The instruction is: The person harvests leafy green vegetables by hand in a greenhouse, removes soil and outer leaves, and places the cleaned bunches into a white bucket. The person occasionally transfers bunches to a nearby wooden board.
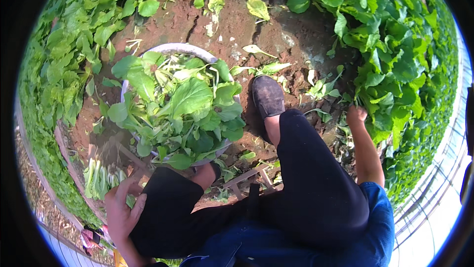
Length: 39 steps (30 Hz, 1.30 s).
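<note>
My right hand (356, 115) is closed around the lower stems of leafy green plants (381, 96) at the edge of the right-hand bed. Beside my left knee is my left hand (124, 204), thumb and forefinger apart. A bundle of greens with pale stems (100, 176) lies just beyond it, partly behind the fingers. Whether that hand touches the bundle is hidden. Between the beds stands a round pale tub (181, 48), heaped with loose leafy greens (189, 100) that spill over its rim.
My shoe (267, 95) is planted on brown soil (229, 19) right of the tub. Scattered leaves (258, 8) litter the ground. A wooden frame (246, 176) shows below my legs. Dense greens (66, 67) grow on the left. Another person (89, 239) appears at lower left.
</note>
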### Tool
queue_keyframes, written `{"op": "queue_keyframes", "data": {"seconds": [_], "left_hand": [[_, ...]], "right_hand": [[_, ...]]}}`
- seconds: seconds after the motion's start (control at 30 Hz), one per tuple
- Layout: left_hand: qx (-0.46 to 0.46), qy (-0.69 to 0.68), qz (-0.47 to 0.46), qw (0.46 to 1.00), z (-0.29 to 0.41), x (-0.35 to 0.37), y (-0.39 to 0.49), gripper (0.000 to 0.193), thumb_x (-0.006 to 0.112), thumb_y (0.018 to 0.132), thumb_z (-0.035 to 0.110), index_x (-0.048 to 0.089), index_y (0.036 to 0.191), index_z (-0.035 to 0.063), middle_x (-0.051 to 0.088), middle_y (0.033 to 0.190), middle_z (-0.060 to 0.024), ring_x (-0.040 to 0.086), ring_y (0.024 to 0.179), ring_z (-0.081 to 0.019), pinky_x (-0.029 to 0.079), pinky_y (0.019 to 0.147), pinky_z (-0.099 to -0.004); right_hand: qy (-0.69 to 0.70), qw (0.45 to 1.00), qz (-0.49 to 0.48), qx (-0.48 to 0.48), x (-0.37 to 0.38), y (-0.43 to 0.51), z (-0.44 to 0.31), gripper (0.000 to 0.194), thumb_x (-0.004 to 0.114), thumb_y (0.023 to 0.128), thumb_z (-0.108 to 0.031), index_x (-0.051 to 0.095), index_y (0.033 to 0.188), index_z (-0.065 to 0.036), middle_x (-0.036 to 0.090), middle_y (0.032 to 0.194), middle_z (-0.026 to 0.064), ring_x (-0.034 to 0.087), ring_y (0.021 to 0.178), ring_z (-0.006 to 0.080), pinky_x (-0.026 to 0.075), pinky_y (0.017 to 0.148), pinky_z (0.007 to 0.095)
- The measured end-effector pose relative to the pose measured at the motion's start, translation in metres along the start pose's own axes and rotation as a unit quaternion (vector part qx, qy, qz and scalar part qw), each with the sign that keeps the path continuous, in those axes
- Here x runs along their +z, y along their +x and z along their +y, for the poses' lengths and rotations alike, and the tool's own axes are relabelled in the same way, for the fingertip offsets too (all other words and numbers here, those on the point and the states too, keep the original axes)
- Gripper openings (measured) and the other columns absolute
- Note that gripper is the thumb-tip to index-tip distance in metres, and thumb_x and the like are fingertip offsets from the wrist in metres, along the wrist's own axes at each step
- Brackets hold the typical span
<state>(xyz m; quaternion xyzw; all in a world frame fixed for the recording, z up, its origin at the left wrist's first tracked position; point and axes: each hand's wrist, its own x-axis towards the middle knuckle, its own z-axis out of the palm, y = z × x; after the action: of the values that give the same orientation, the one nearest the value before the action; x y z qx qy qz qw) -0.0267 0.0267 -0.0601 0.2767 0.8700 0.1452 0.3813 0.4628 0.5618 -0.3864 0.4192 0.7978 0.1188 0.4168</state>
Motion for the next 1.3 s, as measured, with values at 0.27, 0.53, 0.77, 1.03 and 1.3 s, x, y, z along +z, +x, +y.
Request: {"op": "queue_keyframes", "data": {"seconds": [0.27,0.53,0.77,1.03,1.3], "left_hand": [[0.008,0.062,0.026,0.998,0.001,-0.007,-0.001,0.032,0.076,0.078,0.018,0.061,0.105,0.0082,0.065,0.074,-0.0087,0.065,0.066,-0.029,0.05,0.059,-0.0395],[0.007,0.065,0.013,0.998,0.0,-0.007,0.002,0.033,0.076,0.079,0.02,0.06,0.106,0.0084,0.063,0.073,-0.0088,0.063,0.065,-0.0301,0.048,0.056,-0.0406],[-0.007,0.052,0.01,0.999,0.001,-0.007,-0.002,0.033,0.077,0.078,0.02,0.06,0.105,0.0078,0.065,0.075,-0.0099,0.064,0.065,-0.0301,0.049,0.058,-0.0405],[0.043,0.076,0.043,0.995,0.009,-0.005,-0.006,0.03,0.076,0.079,0.02,0.061,0.102,0.0078,0.066,0.071,-0.0094,0.065,0.065,-0.0302,0.05,0.06,-0.04],[0.057,0.127,0.069,0.988,0.03,0.003,-0.01,0.029,0.073,0.08,0.027,0.067,0.099,0.0059,0.068,0.075,-0.0138,0.066,0.07,-0.0351,0.051,0.065,-0.0451]], "right_hand": [[-0.305,0.946,-0.08,-0.072,0.009,0.016,-0.02,0.022,0.065,0.089,-0.026,0.073,0.109,-0.022,0.072,0.109,-0.001,0.068,0.1,0.0184,0.049,0.079,0.042],[-0.253,0.96,-0.114,-0.036,0.003,0.001,-0.019,0.02,0.062,0.091,-0.024,0.073,0.106,-0.02,0.073,0.108,-0.0003,0.069,0.098,0.0203,0.049,0.08,0.0443],[-0.238,0.968,-0.037,-0.069,0.017,-0.015,-0.03,0.02,0.058,0.092,-0.026,0.072,0.103,-0.017,0.072,0.103,0.0026,0.069,0.096,0.0236,0.05,0.079,0.0443],[0.097,0.968,-0.003,-0.233,-0.049,-0.078,-0.09,0.02,0.061,0.089,-0.03,0.071,0.096,-0.013,0.07,0.089,0.0121,0.069,0.087,0.0302,0.052,0.074,0.0432],[0.594,0.745,0.111,-0.281,-0.256,-0.086,-0.072,0.026,0.074,0.085,-0.024,0.065,0.085,0.001,0.064,0.072,0.0089,0.053,0.066,0.0124,0.046,0.064,0.0335]]}}
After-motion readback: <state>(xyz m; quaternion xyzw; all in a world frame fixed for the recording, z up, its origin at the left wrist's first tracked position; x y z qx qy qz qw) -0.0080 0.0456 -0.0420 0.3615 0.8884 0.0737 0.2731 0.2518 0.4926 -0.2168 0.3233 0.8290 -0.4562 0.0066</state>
